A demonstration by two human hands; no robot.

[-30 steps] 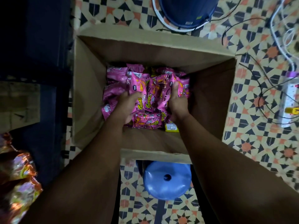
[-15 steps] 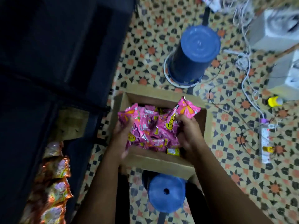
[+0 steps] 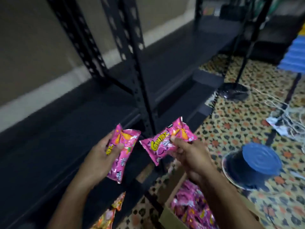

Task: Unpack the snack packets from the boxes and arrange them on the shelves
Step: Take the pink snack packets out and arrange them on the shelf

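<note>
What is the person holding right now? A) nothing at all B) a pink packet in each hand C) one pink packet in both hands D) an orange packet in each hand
B: the left hand grips one pink snack packet and the right hand pinches another pink snack packet.

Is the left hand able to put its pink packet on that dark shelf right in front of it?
Probably yes. The left hand holds a pink foil snack packet just above the dark metal shelf board, and nothing shows between them. The slotted black upright post stands to the right, off that path.
</note>
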